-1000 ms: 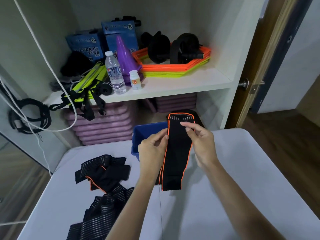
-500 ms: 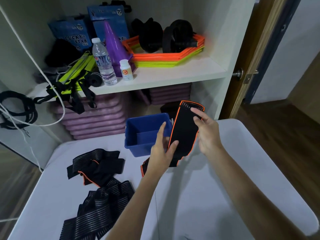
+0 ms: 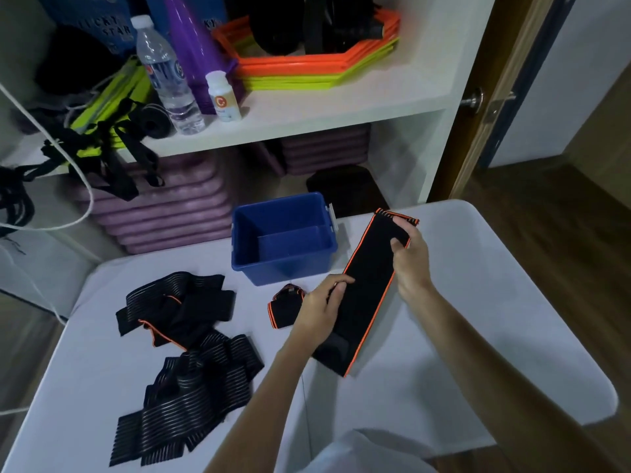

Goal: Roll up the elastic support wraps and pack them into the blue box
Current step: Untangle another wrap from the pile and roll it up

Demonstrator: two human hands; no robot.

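White tabletop point(image 3: 478, 302) in front of an open storage cupboard — that is your work surface, with the blue box point(image 3: 283, 264) standing at its far edge, open and showing nothing inside. A second ago you held the orange-trimmed wrap point(image 3: 368, 288) upright in the air between both hands; now it lies stretched out flat on the table just right of the box, running diagonally toward you. Your right hand point(image 3: 411, 264) pinches its far end, fingers curled over the edge, while your left hand point(image 3: 321, 308) presses on the near half with fingers bent onto the fabric. The hands are apart, one at each part of the strip.

Finding: the wrap is laid out for rolling, but no roll is started. A small folded orange-edged piece point(image 3: 285, 303) lies beside your left hand. Two heaps of striped black wraps point(image 3: 184, 356) wait at the left, unrolled — the task is at an early stage.
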